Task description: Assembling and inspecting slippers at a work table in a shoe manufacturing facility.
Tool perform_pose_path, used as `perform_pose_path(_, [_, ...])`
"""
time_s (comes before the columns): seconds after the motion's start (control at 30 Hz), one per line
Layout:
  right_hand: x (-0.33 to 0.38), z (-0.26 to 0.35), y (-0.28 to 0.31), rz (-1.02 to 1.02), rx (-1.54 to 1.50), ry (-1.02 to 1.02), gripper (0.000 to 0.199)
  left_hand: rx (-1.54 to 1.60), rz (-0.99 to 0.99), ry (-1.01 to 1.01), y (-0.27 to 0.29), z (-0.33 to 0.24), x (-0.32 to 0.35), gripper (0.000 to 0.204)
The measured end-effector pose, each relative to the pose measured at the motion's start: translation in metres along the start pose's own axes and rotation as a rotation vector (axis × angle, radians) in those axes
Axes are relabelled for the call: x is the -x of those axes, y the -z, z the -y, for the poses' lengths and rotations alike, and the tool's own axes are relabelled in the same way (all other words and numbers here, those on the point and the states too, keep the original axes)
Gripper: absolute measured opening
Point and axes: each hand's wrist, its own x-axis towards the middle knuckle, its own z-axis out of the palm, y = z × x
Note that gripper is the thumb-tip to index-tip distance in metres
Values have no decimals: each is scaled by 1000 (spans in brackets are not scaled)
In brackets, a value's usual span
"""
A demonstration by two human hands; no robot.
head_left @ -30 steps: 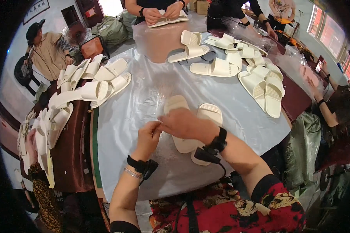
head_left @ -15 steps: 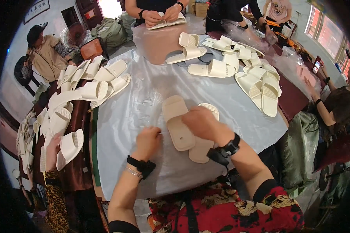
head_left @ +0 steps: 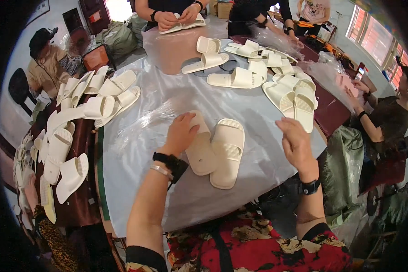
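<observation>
Two cream slide slippers lie side by side on the plastic-covered table before me. My left hand is closed on the left slipper at its far left edge, fingers bent over it. That slipper shows a smooth face with a small dark mark at its near end. The right slipper has a quilted, padded surface and nothing touches it. Away to the right, my right hand hovers with fingers apart and nothing in it, just short of a cream slipper pair.
More cream slippers spread along the far edge, and a long row lines the left side. Shiny creases of clear plastic lie left of my left hand. Co-workers sit or stand around; one's hands handle a slipper at the far side.
My right hand has left the slippers and swung out to the right. My left hand has moved up onto the left slipper. The right slipper now lies fully exposed. My view has shifted slightly.
</observation>
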Motion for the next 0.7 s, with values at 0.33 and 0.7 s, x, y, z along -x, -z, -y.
perform_pose_path(0.33, [49, 43, -40, 133, -318, 25, 15, -206, 342, 207, -13, -65, 15, 68])
perform_pose_path(0.7, [71, 75, -32, 352, -392, 6, 34, 255, 344, 336, 22, -39, 74, 52])
